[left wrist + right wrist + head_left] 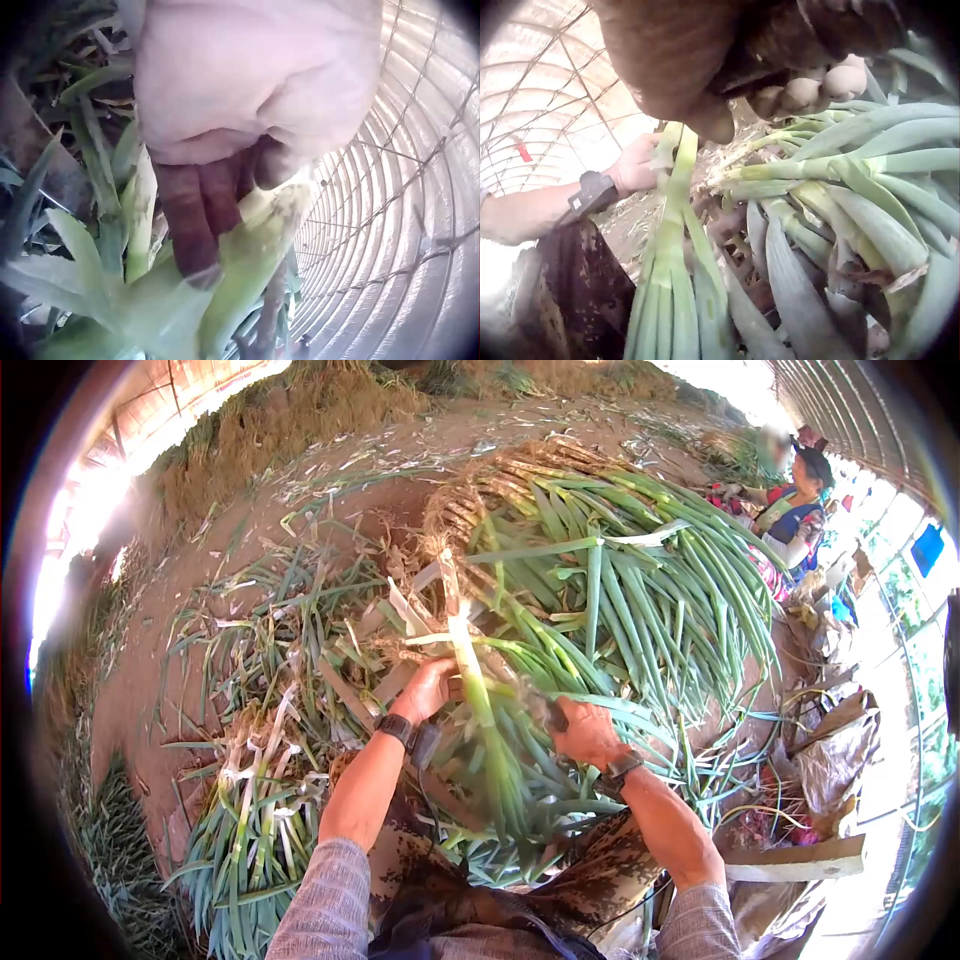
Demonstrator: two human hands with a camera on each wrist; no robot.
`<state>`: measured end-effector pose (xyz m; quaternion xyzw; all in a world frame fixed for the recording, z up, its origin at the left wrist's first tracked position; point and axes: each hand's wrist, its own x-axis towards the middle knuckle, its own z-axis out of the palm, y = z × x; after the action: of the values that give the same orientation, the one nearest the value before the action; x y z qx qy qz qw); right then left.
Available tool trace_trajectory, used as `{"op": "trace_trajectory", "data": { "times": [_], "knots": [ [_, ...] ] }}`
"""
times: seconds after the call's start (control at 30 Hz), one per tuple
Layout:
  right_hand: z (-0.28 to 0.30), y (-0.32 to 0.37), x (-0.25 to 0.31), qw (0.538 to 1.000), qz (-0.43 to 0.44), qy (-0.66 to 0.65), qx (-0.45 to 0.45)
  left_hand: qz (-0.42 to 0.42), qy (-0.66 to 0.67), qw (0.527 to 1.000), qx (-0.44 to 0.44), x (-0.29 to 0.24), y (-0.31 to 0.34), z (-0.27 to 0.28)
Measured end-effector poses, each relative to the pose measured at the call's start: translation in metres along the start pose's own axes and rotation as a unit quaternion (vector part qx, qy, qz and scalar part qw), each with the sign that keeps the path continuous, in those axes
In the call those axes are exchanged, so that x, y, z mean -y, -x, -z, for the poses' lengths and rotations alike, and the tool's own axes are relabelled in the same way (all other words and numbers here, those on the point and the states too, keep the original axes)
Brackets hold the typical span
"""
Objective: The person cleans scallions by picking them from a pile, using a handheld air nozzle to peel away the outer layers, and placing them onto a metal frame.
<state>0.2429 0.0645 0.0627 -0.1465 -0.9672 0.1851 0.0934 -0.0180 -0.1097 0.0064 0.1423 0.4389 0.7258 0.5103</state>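
My left hand [428, 690] grips a large green onion [470, 665] by its stalk, with the roots pointing away from me and the leaves hanging toward my lap. In the left wrist view, the fingers [191, 217] wrap over the pale green stalk [251, 262]. To the right of the stalk is my right hand [588, 732], its fingers curled around a dark handle-like thing [556, 714]; its exact kind I cannot tell. In the right wrist view, the curled fingertips [802, 94] show beneath that thing, close to the onion's stalk [676, 172].
A big fanned heap of green onions [640, 590] lies ahead to the right. Another bundle [255, 820] lies at the left, near loose trimmed leaves [270, 610] scattered on the soil. Another person [797, 520] sits at the far right. Crumpled sheeting [835, 745] lies at the right edge.
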Motion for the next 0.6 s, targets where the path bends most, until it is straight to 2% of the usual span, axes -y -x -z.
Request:
{"op": "trace_trajectory", "data": {
  "times": [0.07, 0.13, 0.17, 0.27, 0.37, 0.43, 0.47, 0.5, 0.57, 0.6],
  "knots": [
    [0.008, -0.003, 0.005, 0.995, -0.101, -0.009, -0.004, 0.003, -0.047, 0.999, -0.015, 0.002, 0.000, -0.005],
    [0.016, -0.006, 0.007, 0.994, -0.106, -0.017, 0.022, -0.002, -0.072, 0.997, 0.012, 0.011, -0.005, 0.000],
    [0.018, -0.007, 0.008, 0.993, -0.107, -0.024, 0.052, -0.008, -0.093, 0.995, 0.036, 0.016, -0.008, 0.004],
    [0.023, -0.005, 0.006, 0.996, -0.084, -0.021, 0.015, 0.002, -0.084, 0.996, 0.043, 0.009, 0.006, -0.017],
    [0.020, -0.005, -0.005, 0.998, -0.051, -0.017, 0.016, 0.007, -0.076, 0.996, 0.037, 0.015, 0.003, -0.015],
    [0.020, -0.005, -0.007, 0.999, -0.032, -0.033, 0.002, -0.050, -0.085, 0.994, -0.042, 0.029, -0.010, 0.000],
    [0.019, -0.004, -0.008, 0.999, -0.013, -0.047, -0.009, -0.071, -0.078, 0.994, -0.033, 0.032, -0.014, 0.005],
    [0.022, -0.004, -0.004, 0.999, -0.014, -0.047, -0.010, -0.071, -0.079, 0.994, -0.032, 0.031, -0.014, 0.006],
    [0.025, -0.004, 0.006, 0.998, -0.028, -0.036, -0.033, -0.021, -0.003, 1.000, -0.012, 0.028, -0.015, 0.005],
    [0.023, -0.004, 0.004, 0.998, -0.030, -0.037, -0.035, -0.009, -0.009, 0.999, -0.047, 0.028, -0.014, 0.004]
  ]
}}
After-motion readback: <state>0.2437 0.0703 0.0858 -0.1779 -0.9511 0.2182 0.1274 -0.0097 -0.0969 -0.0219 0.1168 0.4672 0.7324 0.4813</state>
